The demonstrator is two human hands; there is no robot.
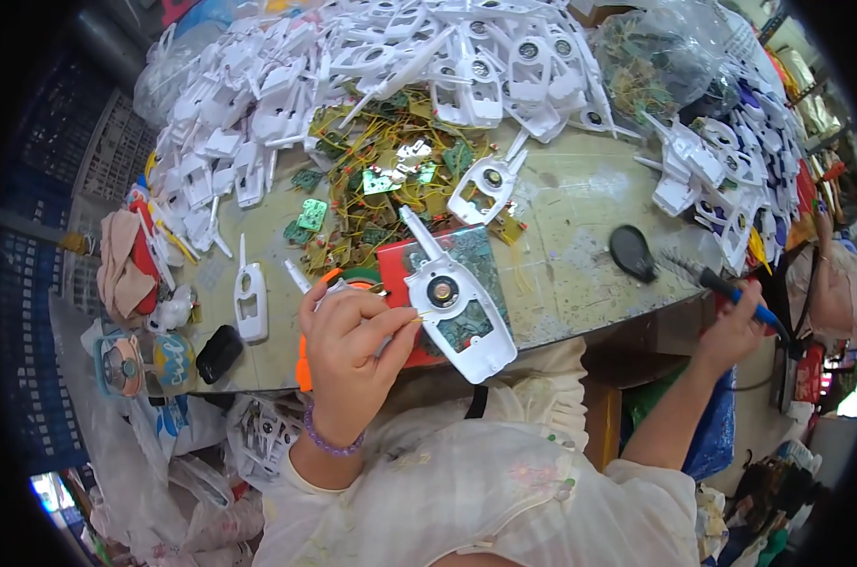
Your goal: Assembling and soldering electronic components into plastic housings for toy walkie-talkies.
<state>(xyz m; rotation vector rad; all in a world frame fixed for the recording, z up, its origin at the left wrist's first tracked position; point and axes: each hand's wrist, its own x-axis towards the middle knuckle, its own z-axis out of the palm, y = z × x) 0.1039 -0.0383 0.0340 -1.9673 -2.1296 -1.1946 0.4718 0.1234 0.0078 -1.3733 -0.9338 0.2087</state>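
Note:
In front of me a white plastic housing with a round speaker set in it lies tilted on a red pad with a greenish, worn surface. My left hand is closed at the housing's left side, thumb and finger pinching what looks like a thin yellowish wire. Out to the right, my right hand grips the blue-and-black handle of a soldering iron. Its front end points toward a coiled metal piece beside a black oval dish. An orange-rimmed object is partly hidden behind my left hand.
White housings are heaped along the table's back, with another pile at right. Green circuit boards with yellow wires lie mid-table. One loose housing and a black object sit at left. Another person's arm shows far right.

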